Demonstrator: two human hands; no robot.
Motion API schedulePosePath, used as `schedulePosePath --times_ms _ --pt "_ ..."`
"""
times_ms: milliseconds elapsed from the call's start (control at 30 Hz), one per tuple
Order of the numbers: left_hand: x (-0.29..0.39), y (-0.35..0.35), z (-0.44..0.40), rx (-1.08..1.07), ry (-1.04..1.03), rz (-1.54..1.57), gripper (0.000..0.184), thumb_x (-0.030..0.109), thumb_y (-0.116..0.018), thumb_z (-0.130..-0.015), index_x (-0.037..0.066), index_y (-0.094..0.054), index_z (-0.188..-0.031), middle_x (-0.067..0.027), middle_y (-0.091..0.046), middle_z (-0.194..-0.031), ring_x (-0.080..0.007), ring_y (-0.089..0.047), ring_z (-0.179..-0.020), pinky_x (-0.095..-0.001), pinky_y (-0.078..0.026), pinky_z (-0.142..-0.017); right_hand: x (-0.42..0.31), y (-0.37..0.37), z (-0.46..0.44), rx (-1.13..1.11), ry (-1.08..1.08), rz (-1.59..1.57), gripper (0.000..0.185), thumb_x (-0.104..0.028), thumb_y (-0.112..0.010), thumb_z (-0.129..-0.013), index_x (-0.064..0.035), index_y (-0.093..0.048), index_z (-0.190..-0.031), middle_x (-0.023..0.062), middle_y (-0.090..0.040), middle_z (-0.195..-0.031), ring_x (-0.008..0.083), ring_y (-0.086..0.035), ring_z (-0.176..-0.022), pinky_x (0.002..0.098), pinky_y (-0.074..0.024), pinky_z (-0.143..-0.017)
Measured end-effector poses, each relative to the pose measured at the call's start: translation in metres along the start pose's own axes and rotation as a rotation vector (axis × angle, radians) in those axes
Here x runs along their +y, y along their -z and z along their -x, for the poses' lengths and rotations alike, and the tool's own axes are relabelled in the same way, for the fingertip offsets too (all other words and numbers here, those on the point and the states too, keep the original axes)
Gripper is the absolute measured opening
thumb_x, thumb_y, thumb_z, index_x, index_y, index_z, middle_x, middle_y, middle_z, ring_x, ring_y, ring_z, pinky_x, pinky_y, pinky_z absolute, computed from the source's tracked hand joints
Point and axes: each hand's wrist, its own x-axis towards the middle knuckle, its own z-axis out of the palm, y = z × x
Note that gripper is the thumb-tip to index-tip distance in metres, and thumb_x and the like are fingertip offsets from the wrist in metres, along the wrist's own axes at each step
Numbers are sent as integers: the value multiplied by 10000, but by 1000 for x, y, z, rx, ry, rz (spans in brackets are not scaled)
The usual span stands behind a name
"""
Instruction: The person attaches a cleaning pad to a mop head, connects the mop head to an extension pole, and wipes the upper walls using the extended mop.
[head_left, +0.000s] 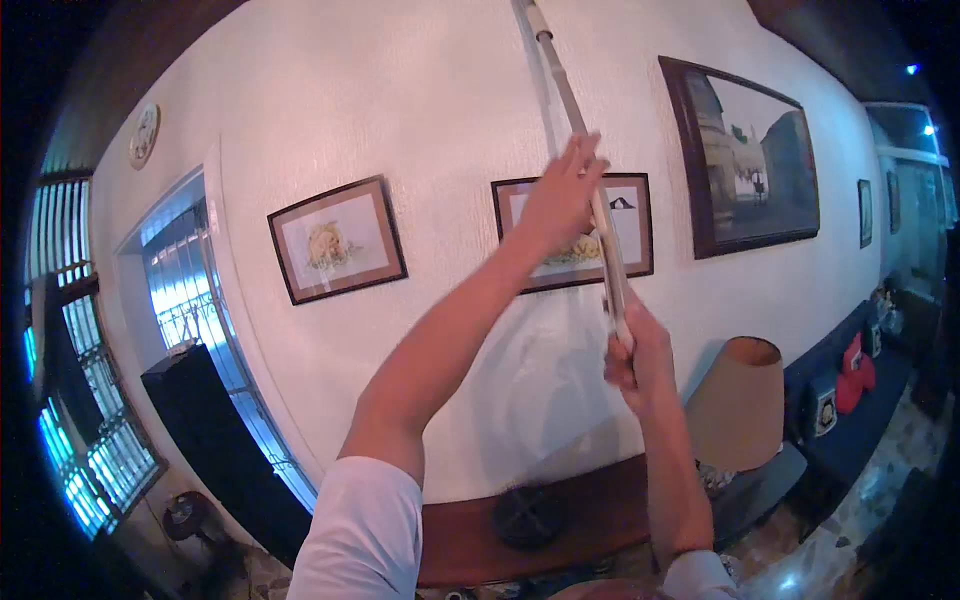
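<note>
A long thin pole [565, 95] rises steeply in front of the white wall, its top end cut off by the upper edge of the view. Higher on the pole is my left hand [565, 195], with its palm against it and several fingers stretched out past it. My right hand [640, 350] is wrapped round the pole's lower part. Behind my left hand and the pole hangs a framed picture [632, 262], partly covered by them.
A smaller framed picture [335, 240] hangs left, a large one [760, 160] right. Below are a lampshade [740, 405], a reddish-brown wooden surface [455, 540] with a dark round object [528, 516], and a dark seat [850, 450]. A tall black speaker-like box [215, 440] stands left.
</note>
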Motion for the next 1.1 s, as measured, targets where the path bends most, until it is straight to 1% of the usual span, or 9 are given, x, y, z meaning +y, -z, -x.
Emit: schedulePosePath --times_ms 67,133,200,367,633,900,1000,1033,1100 --pt "40 4 33 -49 13 50 585 -11 -669 -809 48 -530 -1374 -198 -326 -1639 -439 -306 -1516 -509 -386 -1191 22 25 35 54 -61 44 548 -450 -527 -1076 -175 -475 -1547 -50 -408 -597 68 -346 -422 247 -316 -384" --pt "75 13 58 -95 29 81 599 6 -666 -813 55 -524 -1393 -192 -324 -1642 -428 -281 -1530 -507 -366 -1206 44 38 73 166 -56 88 499 -458 -523 -1069 -176 -511 -1480 -58 -375 -566 56 -307 -391 223 -290 -362" --pt "95 21 73 -163 -29 93 631 37 -667 -810 72 -518 -1423 -175 -320 -1648 -415 -255 -1542 -537 -347 -1208 51 51 99 158 -38 97 523 -460 -526 -1069 -172 -492 -1504 -59 -371 -564 55 -306 -392 223 -298 -364" --pt "92 16 39 -77 -17 99 672 40 -673 -787 95 -517 -1438 -145 -324 -1648 -418 -257 -1541 -584 -352 -1182 15 41 95 200 -35 127 561 -458 -532 -1072 -162 -467 -1544 -55 -379 -571 53 -320 -409 223 -299 -370" --pt "56 16 -18 -27 73 21 673 45 -688 -768 91 -525 -1420 -127 -341 -1641 -377 -283 -1539 -613 -362 -1162 -25 0 44 289 282 496 546 -405 -526 -1089 -83 -509 -1531 -75 -401 -664 31 -380 -529 231 -323 -441" --pt "111 20 69 -186 -206 -19 683 161 -715 -862 260 -491 -1500 -54 -332 -1658 -334 -274 -1548 -619 -281 -1228 45 67 164 314 211 564 544 -351 -518 -1092 -10 -503 -1515 -76 -450 -688 32 -415 -571 221 -374 -510" --pt "119 15 72 -148 -227 -17 647 145 -682 -879 213 -495 -1495 -129 -354 -1625 -369 -317 -1512 -596 -306 -1212 57 69 193 418 187 502 520 -307 -541 -1083 -11 -512 -1509 -82 -469 -691 29 -419 -566 223 -366 -509" --pt "118 12 67 -148 -233 -12 647 145 -682 -879 213 -495 -1495 -129 -354 -1625 -369 -317 -1512 -596 -306 -1212 62 72 200 428 210 554 512 -273 -573 -1066 -9 -521 -1501 -51 -521 -692 51 -446 -561 247 -389 -510" --pt "111 8 51 139 127 139 663 113 -661 -886 186 -453 -1511 -212 -382 -1563 -370 -366 -1467 -550 -346 -1186 72 78 214 440 225 610 507 -239 -604 -1049 -7 -530 -1493 -21 -572 -693 73 -474 -556 271 -412 -511"
